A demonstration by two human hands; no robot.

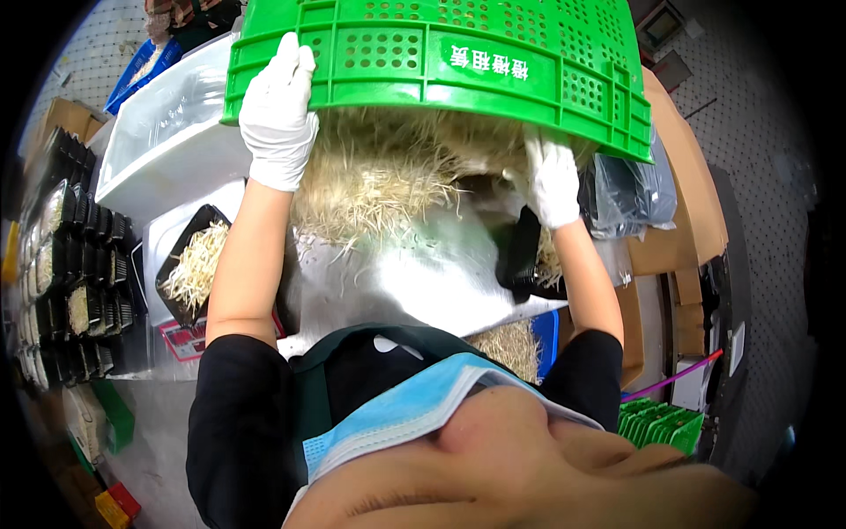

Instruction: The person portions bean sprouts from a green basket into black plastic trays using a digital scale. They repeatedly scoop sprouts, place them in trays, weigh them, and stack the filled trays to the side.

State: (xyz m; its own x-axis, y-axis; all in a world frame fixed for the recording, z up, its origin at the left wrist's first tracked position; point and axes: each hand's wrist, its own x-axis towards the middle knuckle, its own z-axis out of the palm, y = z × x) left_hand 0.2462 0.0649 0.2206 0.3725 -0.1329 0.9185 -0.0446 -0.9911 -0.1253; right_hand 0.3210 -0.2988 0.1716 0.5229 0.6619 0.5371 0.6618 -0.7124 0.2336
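Note:
A large green plastic crate (pixel 379 53) with perforated walls is tipped over the metal table (pixel 344 295), its mouth facing down. Pale bean sprouts (pixel 379 198) spill from under its rim in a loose heap, blurred toward the top. My left hand (pixel 280 123), in a white glove, is closed on the crate's left side, fingers along the outside wall. My right hand (pixel 553 181), also gloved, reaches up under the right part of the rim beside the sprouts; its fingertips are hidden there. Under my right wrist stands a black tray (pixel 522 256) with some sprouts.
Left of my forearm, a black tray of sprouts (pixel 198 269) sits on a white surface. Stacked black trays (pixel 79 273) line the far left, below a white tub (pixel 176 132). At right are a cardboard box (pixel 696 194) and plastic bags (pixel 630 194). A blue container (pixel 548 339) is near me.

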